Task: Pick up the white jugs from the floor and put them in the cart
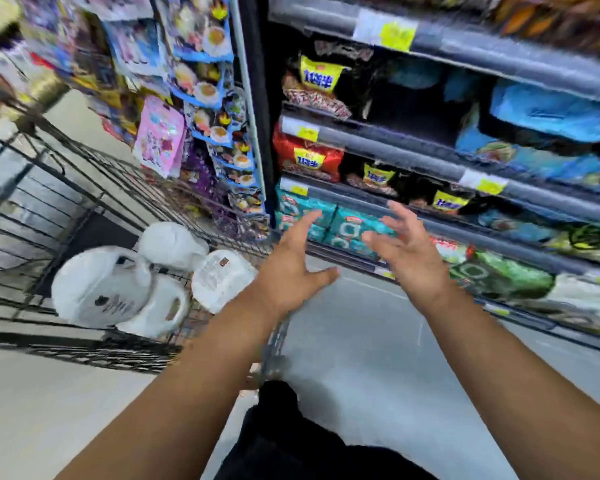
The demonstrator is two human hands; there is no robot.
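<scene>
left grip point(291, 261), right grip point(406, 251): both spread wide, empty, right of cart point(49, 188) | 4 white jugs point(101, 289) inside cart | likely heavy, smooth; take by moulded handle point(172, 311)

Motion blur smears everything: print on the white jugs point(101, 289) and on the shelf point(430, 157) price tags point(397, 35) is unreadable. The cart point(84, 344) runs off the left edge. The left forearm point(194, 368) hides the cart's near right corner and part of one jug.
</scene>
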